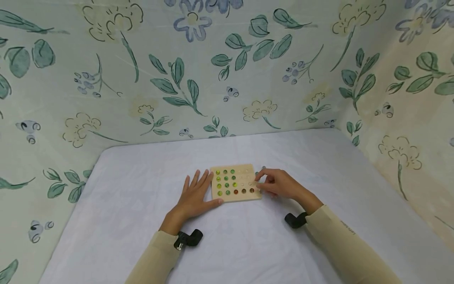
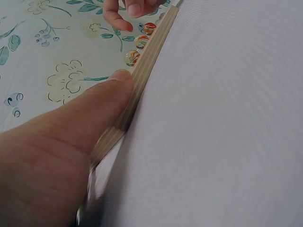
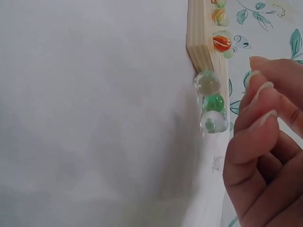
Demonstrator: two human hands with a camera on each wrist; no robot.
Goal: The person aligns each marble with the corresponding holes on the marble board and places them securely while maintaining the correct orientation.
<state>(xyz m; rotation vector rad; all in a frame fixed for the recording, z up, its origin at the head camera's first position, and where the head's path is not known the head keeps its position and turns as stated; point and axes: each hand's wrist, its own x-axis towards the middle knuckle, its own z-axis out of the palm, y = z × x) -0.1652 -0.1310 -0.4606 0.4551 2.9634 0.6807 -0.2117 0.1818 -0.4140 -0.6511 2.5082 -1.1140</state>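
A pale wooden board (image 1: 222, 198) with rows of round hollows lies on the white cloth. Yellow-green and green marbles (image 1: 227, 185) fill its left columns; reddish-brown marbles (image 1: 243, 191) sit along the near row at right. Several upper-right hollows hold nothing. My left hand (image 1: 194, 199) rests flat with spread fingers at the board's left edge, its thumb touching the near corner. Over the right edge, my right hand (image 1: 280, 184) has bent fingers, thumb and index close together. Whether a marble is between them cannot be made out. Loose clear and green marbles (image 3: 214, 102) lie beside the board, near this hand.
White cloth (image 1: 142, 177) covers the table around the board. Flower-patterned fabric (image 1: 198, 79) hangs behind and at the sides. A black wrist device (image 1: 189, 238) is on the left wrist, another black device (image 1: 296, 220) on the right. Another clear marble (image 3: 218, 163) lies near the right fingers.
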